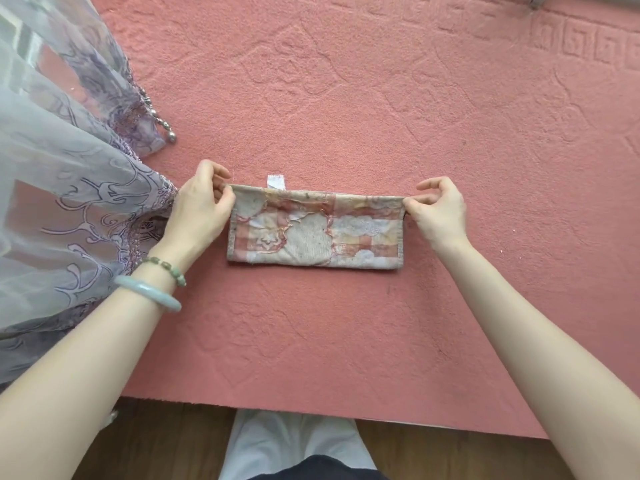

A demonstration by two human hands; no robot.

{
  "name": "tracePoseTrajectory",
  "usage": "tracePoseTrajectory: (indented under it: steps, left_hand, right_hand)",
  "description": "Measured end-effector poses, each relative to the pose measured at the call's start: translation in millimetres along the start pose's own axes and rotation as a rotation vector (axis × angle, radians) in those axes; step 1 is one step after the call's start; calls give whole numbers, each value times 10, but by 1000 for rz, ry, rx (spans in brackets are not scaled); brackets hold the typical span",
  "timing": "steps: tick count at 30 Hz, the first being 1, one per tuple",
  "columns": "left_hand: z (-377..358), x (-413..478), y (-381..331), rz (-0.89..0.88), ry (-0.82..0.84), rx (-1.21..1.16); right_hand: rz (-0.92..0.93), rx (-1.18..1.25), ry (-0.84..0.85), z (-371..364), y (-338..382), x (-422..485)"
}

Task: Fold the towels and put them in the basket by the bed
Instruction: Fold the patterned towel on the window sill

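Left hand (199,206) and right hand (440,209) each pinch a top corner of the folded towel (313,230) on the pink bed (381,98).

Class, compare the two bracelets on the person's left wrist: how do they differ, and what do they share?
The pale bangle is one smooth, solid ring; the beaded bracelet is a string of small, darker green beads. The pale bangle is thick; the beaded bracelet is thin. The beaded bracelet sits nearer the left hand, which pinches the towel; the pale bangle sits further up the forearm. Both are greenish and circle the same wrist.
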State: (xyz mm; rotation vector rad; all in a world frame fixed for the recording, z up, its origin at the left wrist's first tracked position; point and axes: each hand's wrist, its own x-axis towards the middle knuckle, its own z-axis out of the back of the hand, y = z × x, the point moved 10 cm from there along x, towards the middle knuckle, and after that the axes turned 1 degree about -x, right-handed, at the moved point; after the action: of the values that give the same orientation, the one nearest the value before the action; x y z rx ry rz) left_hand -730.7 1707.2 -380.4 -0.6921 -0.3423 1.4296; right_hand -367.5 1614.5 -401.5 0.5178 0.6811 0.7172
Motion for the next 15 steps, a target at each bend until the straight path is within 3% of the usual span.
tracePoseTrajectory:
  steps: [8,11,15]
  left_hand:
    - [-88,123,-98,-33,-61,170]
    - [-147,25,-308,-214,-10,336]
    - [-590,-265,-486,-570,331,615]
  right_hand:
    - [58,-41,22,-100,108,45]
    - [329,-266,55,-140,353,-71]
    - [756,-662,337,-676,568,-540]
